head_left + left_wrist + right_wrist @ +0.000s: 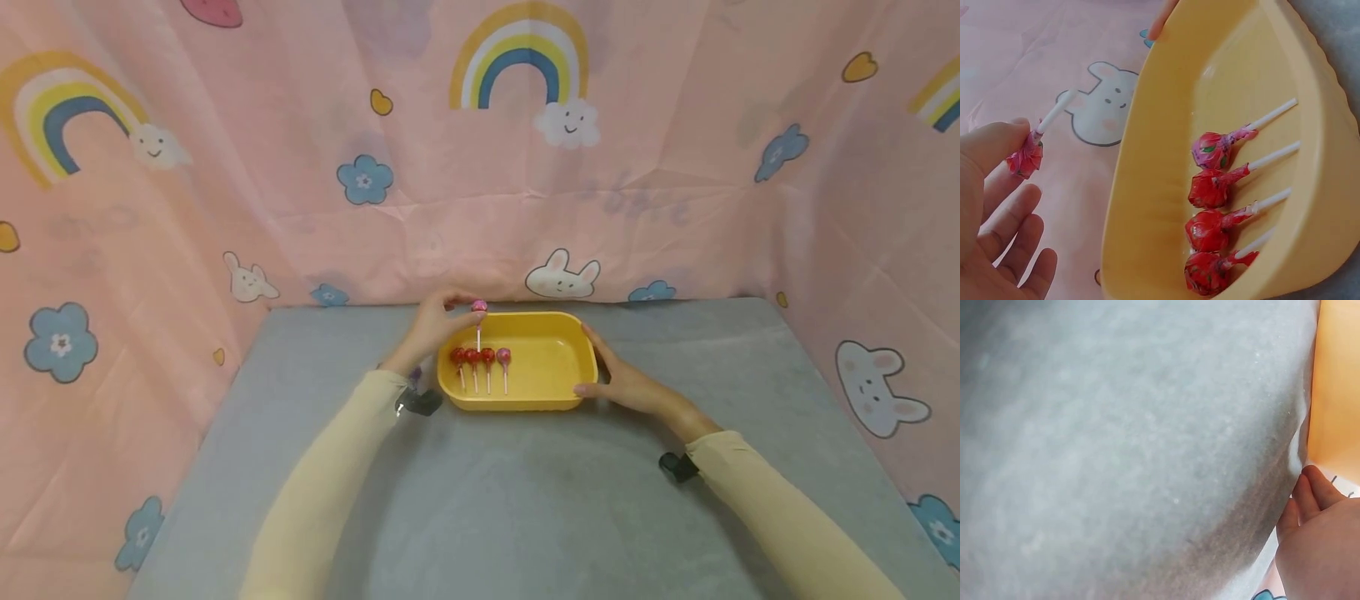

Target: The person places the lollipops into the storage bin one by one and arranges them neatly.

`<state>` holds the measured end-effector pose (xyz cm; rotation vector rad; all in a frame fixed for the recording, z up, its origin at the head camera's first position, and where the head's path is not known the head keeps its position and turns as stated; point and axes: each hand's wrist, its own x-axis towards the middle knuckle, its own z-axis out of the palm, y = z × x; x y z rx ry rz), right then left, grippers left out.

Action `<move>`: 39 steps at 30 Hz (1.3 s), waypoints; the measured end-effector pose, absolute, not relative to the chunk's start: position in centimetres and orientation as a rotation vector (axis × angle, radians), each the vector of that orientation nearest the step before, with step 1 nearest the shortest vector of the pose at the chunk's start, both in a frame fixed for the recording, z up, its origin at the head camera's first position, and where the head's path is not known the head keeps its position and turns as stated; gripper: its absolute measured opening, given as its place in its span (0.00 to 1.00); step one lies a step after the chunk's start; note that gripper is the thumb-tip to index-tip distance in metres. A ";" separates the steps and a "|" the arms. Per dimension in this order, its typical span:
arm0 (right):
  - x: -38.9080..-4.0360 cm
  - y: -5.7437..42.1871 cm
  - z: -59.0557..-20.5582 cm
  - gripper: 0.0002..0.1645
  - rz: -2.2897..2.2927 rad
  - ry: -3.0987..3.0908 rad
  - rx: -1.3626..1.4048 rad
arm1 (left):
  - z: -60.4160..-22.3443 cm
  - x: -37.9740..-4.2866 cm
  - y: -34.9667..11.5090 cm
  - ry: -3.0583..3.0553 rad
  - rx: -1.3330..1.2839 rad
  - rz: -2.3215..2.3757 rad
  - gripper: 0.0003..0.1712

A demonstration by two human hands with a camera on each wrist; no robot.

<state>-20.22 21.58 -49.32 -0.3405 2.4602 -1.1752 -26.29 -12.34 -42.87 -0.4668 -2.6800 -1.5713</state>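
Between thumb and index finger, my left hand pinches a pink-red wrapped lollipop by its head. In the head view its white stick points down over the back left of a yellow tray. Several more lollipops lie side by side in the tray's left part, sticks toward the front wall; one wrapper is pinker than the others. My right hand holds the tray's right end, thumb at the front corner and fingers along the side. In the right wrist view, those fingers meet the tray's edge.
A grey cloth covers the table under the tray. Pink curtains printed with rainbows, rabbits and flowers hang behind and on both sides, the back one close behind the tray. Dark wrist devices sit below both hands.
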 end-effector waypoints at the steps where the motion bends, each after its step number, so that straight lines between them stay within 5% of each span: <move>1: -20.2 21.6 -49.3 0.66 -1.179 2.460 -0.343 | -42.9 -26.4 -12.1 -2.686 -0.471 -1.567 0.18; 17: -20.3 21.4 -49.1 0.66 -1.192 2.452 -0.347 | -43.7 -28.2 -9.0 -2.775 -0.556 -1.595 0.18; 39: -20.2 21.5 -49.2 0.66 -1.165 2.464 -0.333 | -45.9 -26.5 -6.4 -2.891 -0.388 -1.564 0.18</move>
